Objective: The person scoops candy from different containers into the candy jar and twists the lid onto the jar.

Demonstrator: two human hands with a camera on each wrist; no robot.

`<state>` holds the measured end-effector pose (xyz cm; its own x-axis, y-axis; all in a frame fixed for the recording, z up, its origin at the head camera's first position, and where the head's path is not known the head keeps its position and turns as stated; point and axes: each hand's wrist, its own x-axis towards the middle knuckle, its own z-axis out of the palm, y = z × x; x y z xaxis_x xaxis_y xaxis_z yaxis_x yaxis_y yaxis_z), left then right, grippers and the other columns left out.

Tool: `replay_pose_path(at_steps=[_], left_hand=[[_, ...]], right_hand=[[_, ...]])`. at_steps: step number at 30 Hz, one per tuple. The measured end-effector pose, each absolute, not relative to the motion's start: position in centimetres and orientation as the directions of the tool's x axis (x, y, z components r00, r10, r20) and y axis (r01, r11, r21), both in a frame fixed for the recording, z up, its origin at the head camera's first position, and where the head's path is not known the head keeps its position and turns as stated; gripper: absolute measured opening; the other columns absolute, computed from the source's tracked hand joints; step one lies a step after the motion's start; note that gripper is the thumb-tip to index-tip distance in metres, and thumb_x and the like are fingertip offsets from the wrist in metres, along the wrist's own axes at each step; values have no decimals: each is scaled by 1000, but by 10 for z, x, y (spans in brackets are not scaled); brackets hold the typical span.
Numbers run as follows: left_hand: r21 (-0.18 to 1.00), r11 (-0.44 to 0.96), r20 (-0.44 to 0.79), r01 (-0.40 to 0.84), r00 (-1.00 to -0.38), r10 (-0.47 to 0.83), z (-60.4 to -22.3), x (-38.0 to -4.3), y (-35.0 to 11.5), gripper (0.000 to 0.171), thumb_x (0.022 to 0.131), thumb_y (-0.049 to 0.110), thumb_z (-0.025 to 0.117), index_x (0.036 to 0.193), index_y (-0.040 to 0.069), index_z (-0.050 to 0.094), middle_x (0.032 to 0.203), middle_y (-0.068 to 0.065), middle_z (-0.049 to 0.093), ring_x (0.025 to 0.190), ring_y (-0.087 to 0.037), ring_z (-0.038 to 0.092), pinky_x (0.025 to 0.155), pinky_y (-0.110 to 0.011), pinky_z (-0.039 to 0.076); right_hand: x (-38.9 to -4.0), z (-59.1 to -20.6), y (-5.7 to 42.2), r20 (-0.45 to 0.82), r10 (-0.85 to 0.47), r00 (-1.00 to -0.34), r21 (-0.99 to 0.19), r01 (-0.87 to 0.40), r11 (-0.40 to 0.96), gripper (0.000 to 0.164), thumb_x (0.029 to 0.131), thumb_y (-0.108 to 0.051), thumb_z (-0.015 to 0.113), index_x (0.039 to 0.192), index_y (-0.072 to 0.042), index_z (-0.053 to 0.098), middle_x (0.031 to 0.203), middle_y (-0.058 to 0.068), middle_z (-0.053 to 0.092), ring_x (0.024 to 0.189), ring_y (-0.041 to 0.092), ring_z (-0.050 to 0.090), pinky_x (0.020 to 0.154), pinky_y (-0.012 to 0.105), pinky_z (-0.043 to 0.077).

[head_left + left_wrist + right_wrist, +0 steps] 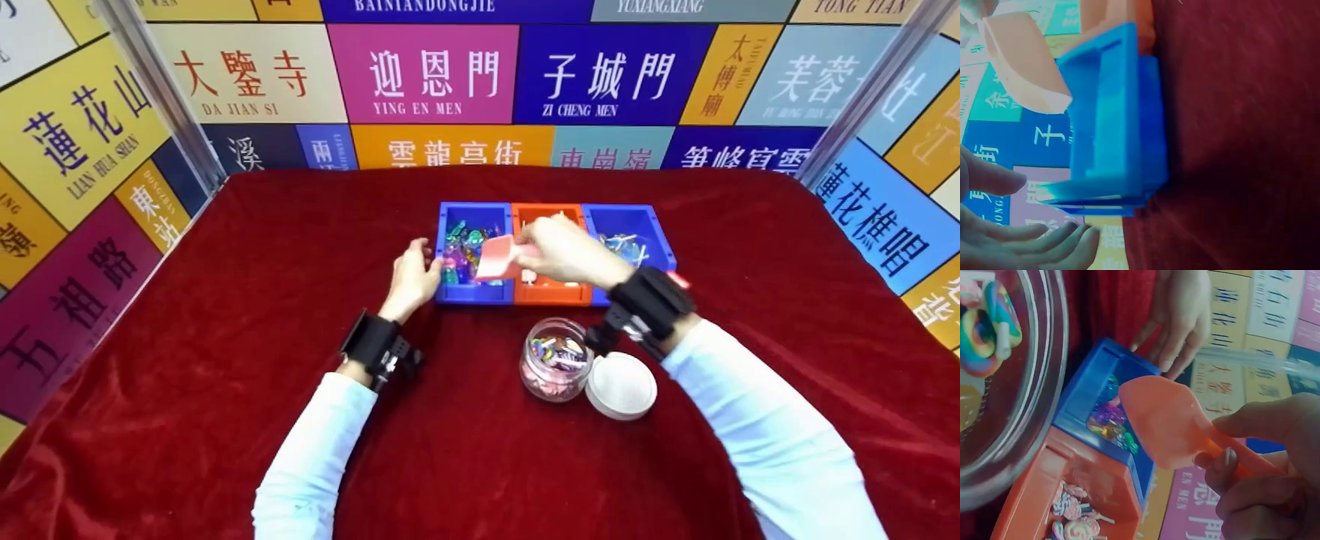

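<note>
My right hand point(574, 251) grips the handle of a pink scoop point(495, 257), its blade held over the left blue bin point(474, 294). In the right wrist view the blade of the scoop point(1157, 419) looks bare, with thumb and fingers curled round its handle. Shiny coloured pieces point(1109, 413) lie in that bin. At the bin's left side is my left hand point(414, 279), fingers loosely extended by the rim. The left wrist view has its thumb point(1002, 179) apart from the fingers, near the bin's corner. Small lollipop-shaped pieces point(1075, 514) lie in the orange bin point(551, 295).
A second blue bin point(626, 214) joins the orange one on the right, holding clear bluish pieces and white sticks. Nearer me stands an uncovered clear jar point(534, 382) of small colourful pieces, its white lid point(621, 386) beside it. Red cloth point(465, 457) covers the table.
</note>
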<state>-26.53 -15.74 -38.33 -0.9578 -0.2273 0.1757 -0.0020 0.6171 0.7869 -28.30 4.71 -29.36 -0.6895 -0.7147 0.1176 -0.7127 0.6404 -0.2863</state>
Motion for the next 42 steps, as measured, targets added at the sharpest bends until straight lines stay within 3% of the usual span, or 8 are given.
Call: replay_pose_path(at_steps=[3,7,10,14,20,24,32,42], left_hand=[[754,657,130,-28,-973,-191,-387,-269,-158,41,88,7,50,126,-9,42,119,-25,52,111,-32,49,96,-36,37],[724,688,100,-45,-980,-169,-388,-272,-156,38,88,6,51,123,-8,47,120,-24,52,114,-32,47,99,-36,35],[724,688,95,-49,-981,-171,-388,-272,-155,37,87,3,51,123,-7,47,119,-23,53,113,-32,48,98,-36,36],[720,693,133,-20,-977,-167,-389,-271,-155,36,85,2,52,120,-8,50,115,-24,55,110,-33,50,95,-36,38],[715,699,165,6,-973,-161,-390,-270,-155,34,84,2,53,117,-8,52,112,-24,57,107,-33,52,93,-37,40],[713,701,146,-12,-975,-165,-390,-269,-155,34,85,2,52,118,-7,52,113,-23,57,108,-33,52,94,-37,40],[722,691,124,-30,-977,-172,-389,-271,-156,35,87,5,53,120,-6,51,114,-23,56,108,-32,52,94,-36,40],[723,690,110,-40,-979,-173,-390,-272,-155,36,87,6,53,121,-6,50,116,-22,55,110,-32,50,96,-36,38]], right_hand=[[-284,-293,32,78,-697,-712,-209,-696,687,17,81,-12,51,71,-4,62,58,4,51,48,13,42,46,24,36],[-285,-292,16,89,-689,-720,-48,-694,719,13,77,-8,53,64,-6,56,63,8,56,59,23,55,52,35,49],[-285,-296,4,138,-737,-661,116,-728,675,7,74,-5,58,69,-5,63,70,13,61,66,28,59,56,43,51],[-283,-307,-8,216,-815,-538,321,-749,579,11,75,-4,58,72,-7,69,68,12,64,61,28,59,51,41,50],[-281,-325,-17,266,-868,-419,470,-730,496,7,71,-8,62,70,-7,70,65,8,63,58,24,58,50,34,47],[-282,-329,-20,218,-865,-452,433,-750,501,8,72,-8,63,73,-5,70,69,10,64,60,25,60,52,35,49],[-291,-320,-26,58,-744,-666,207,-721,662,17,75,-14,63,86,-1,67,84,18,64,76,34,61,62,44,52],[-303,-312,-19,19,-626,-780,-62,-626,777,16,79,-11,55,84,3,60,85,21,62,77,33,61,63,45,51]])
